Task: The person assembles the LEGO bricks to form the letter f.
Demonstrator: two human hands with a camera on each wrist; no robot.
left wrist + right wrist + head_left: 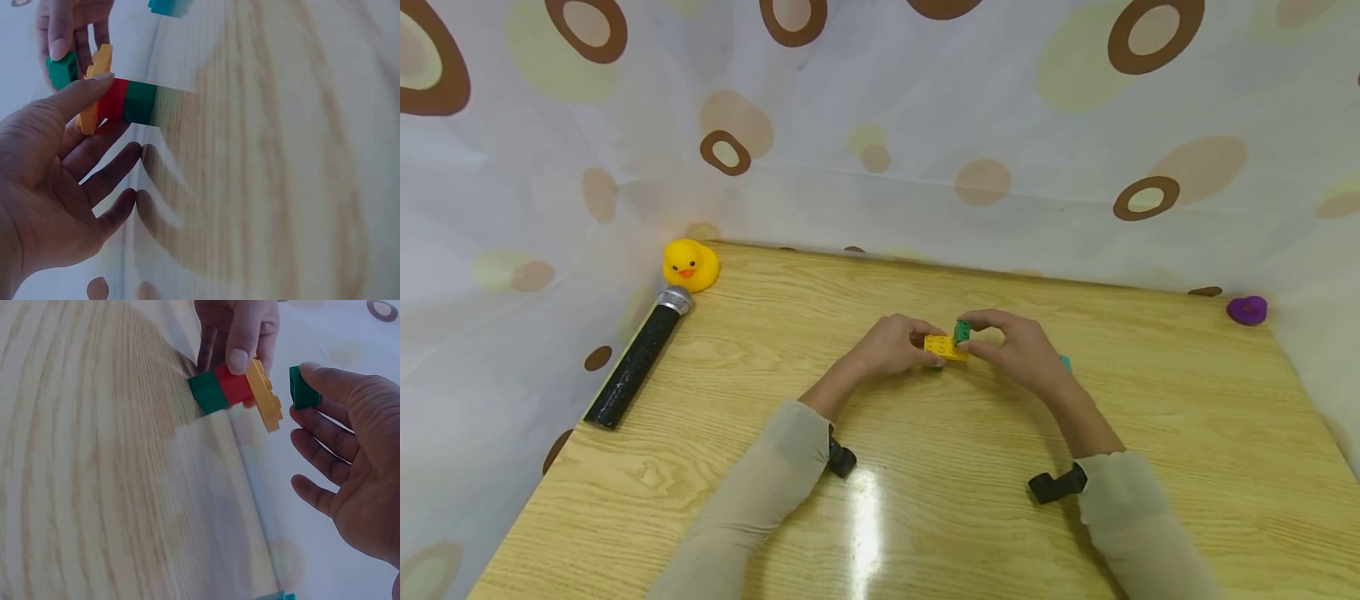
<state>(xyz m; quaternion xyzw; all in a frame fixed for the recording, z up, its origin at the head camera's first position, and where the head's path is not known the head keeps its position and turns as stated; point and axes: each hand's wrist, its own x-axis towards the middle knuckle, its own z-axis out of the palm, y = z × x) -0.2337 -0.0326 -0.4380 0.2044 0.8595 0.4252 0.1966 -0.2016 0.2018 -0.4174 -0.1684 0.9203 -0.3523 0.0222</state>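
My left hand [897, 346] pinches a small brick stack between thumb and fingers, low over the table. The stack has a green brick [209, 392] at the bottom, a red brick [233, 385] above it, and a wide yellow brick [942, 347] with studs on top. My right hand [1013, 346] holds a second green brick [304, 387] between thumb and fingertips. In the right wrist view that brick is apart from the yellow brick, just above its studs. The head view shows it overlapping the yellow brick's right end.
A teal brick [1065, 363] lies on the wooden table [760, 333] beyond the right wrist. At the left are a black microphone [638, 360] and a yellow rubber duck [691, 265]. A purple toy [1248, 310] sits in the far right corner. A patterned curtain [880, 125] borders the table.
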